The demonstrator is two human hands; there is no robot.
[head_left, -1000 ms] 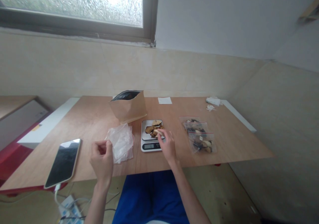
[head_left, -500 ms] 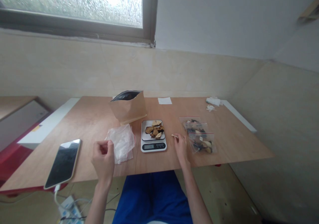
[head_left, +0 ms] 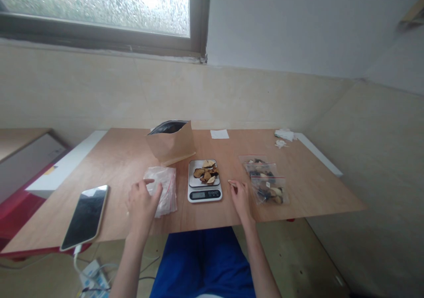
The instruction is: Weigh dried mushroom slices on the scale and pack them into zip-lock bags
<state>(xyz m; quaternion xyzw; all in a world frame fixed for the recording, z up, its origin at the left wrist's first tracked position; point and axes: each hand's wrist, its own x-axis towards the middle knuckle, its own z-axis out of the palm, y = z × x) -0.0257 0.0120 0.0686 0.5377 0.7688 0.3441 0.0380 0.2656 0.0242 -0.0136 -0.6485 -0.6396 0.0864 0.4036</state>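
Note:
A white digital kitchen scale (head_left: 205,195) stands in the middle with brown and pale dried mushroom slices (head_left: 207,172) piled on its plate. Right of it, my right hand (head_left: 241,199) rests at the table, thumb and fingers pinched on a small pale piece (head_left: 232,183), its kind too small to tell. My left hand (head_left: 141,204) is open, thumb and fingers apart, at the left edge of a stack of clear zip bags (head_left: 167,194). Whether its fingertips touch the bags I cannot tell. Filled zip bags (head_left: 269,192) of dark and pale dried pieces lie beyond my right hand.
An open brown paper pouch (head_left: 174,145) stands behind the empty bags. A phone (head_left: 86,216) on a charging cable lies at the left front. White paper (head_left: 219,134) lies at the back, and crumpled white material (head_left: 285,134) at the back right.
My left hand has opened from a closed pinch and moved slightly right. The top clear bags, raised and skewed before, now lie flatter. My right hand stays almost still.

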